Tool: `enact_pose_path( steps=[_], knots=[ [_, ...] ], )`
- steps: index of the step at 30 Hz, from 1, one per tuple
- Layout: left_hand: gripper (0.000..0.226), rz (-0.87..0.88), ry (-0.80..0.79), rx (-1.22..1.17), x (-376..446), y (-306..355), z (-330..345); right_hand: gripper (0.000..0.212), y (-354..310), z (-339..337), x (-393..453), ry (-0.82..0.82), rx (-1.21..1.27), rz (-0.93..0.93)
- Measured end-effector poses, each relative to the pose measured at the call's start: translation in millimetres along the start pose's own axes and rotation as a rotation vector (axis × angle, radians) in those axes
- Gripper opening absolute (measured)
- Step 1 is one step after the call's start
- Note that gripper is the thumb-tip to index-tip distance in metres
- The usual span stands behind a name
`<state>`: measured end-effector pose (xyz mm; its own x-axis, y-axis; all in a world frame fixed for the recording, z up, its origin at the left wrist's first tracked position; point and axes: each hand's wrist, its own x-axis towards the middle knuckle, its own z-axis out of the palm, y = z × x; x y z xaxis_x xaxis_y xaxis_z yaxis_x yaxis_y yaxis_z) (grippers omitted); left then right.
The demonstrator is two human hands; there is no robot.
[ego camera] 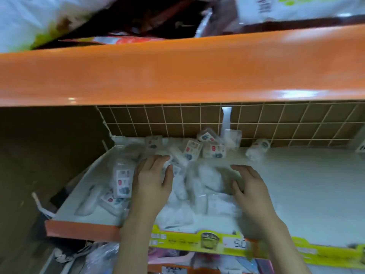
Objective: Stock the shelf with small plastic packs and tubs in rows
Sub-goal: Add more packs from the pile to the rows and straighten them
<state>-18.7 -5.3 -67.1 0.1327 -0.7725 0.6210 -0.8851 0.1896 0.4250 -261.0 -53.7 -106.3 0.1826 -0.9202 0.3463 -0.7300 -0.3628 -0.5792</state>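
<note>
A white shelf (308, 194) holds a loose heap of small clear plastic packs (199, 186) filled with white contents. Labelled tubs (214, 150) stand near the wire grid at the back, and one tub (256, 148) lies tipped over to the right. A labelled pack (123, 181) stands at the left. My left hand (153, 182) reaches into the heap, its fingers curled over a pack (174, 162). My right hand (249, 188) hovers over the clear packs with relaxed, spread fingers and holds nothing.
A wide orange shelf edge (177, 76) hangs right above, with bags on the shelf over it. A wire grid back panel (256, 121) closes the rear. A yellow-green price strip (197, 240) runs along the shelf front. More goods sit on the shelf below.
</note>
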Motion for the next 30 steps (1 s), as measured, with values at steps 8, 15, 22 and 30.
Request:
enact_pose_path(
  steps=[8,15,22,30],
  knots=[
    [0.034,0.031,-0.010,-0.143,6,-23,-9,0.037,-35,21,2,0.079,-0.021,0.045],
    [0.035,0.009,-0.017,-0.191,9,-32,-7,0.032,-49,23,4,0.067,-0.070,-0.016],
    [0.038,-0.004,-0.027,-0.096,15,-47,-19,0.037,-65,28,11,0.064,-0.033,-0.052],
    [0.041,-0.140,0.014,-0.003,-4,-85,-47,0.034,-102,45,28,0.044,-0.001,-0.292]
  ],
)
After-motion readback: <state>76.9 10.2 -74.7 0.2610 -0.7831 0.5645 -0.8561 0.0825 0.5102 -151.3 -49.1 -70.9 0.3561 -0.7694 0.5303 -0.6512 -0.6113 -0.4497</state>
